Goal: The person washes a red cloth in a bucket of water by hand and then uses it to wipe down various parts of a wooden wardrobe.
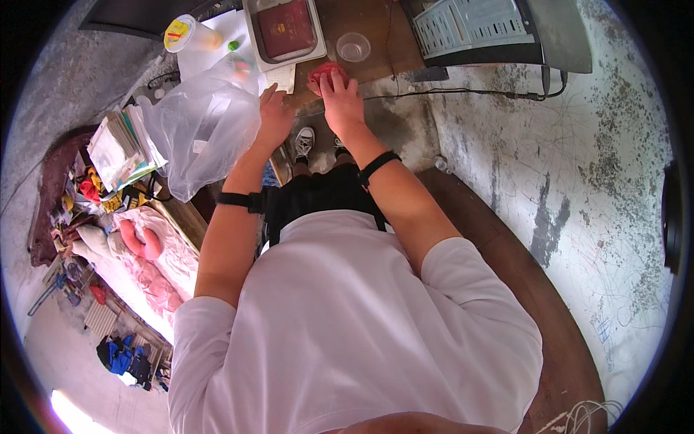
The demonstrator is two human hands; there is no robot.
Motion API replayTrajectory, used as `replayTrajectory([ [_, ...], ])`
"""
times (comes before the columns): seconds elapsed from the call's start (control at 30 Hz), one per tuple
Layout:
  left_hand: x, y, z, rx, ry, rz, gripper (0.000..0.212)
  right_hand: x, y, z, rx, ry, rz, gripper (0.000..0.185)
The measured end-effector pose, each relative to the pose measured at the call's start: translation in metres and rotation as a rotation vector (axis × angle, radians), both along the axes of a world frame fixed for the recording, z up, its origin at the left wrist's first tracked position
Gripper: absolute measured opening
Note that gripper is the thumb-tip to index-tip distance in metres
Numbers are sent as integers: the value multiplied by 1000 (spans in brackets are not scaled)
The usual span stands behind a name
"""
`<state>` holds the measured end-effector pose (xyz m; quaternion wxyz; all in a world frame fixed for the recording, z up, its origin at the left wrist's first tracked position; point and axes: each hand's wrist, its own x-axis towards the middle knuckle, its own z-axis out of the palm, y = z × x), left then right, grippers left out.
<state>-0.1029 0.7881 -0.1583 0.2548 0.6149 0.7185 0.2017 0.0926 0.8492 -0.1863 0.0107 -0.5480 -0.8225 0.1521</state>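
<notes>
My right hand (342,103) rests on a crumpled red cloth or bag (324,73) near the front edge of a brown wooden table (374,32), its fingers bent over it. My left hand (276,116) is at the table edge beside a clear plastic bag (209,130); its fingers are slightly bent and nothing shows in them. A metal tray (320,46) holding a dark red booklet or box (286,28) lies beyond my hands, with a small clear round container (353,47) to its right. Papers (283,76) stick out below the tray.
A lidded plastic cup (187,33) and a small green object (233,45) are at the back left. Stacked books (119,146) stand further left, above a bed with pink bedding (157,260). A black cable (434,91) runs along the right wall, below a slotted metal panel (466,27).
</notes>
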Motion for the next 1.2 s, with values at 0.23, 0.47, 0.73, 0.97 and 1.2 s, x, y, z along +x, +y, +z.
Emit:
replayTrajectory([
  [0.23,35,17,37,-75,-144,46,40,84,10,-10,10,-68,110,65],
  [0.47,84,43,54,44,-89,77,48,105,28,-9,-110,-130,-46,67],
  [0.73,128,111,45,331,350,-46,77,106,41,0,-81,-102,-73,68],
  [0.97,131,138,4,214,449,-66,79,98,56,12,-161,-96,-111,62],
  [1.2,122,130,46,283,298,-37,84,85,71,0,-48,-137,-52,58],
])
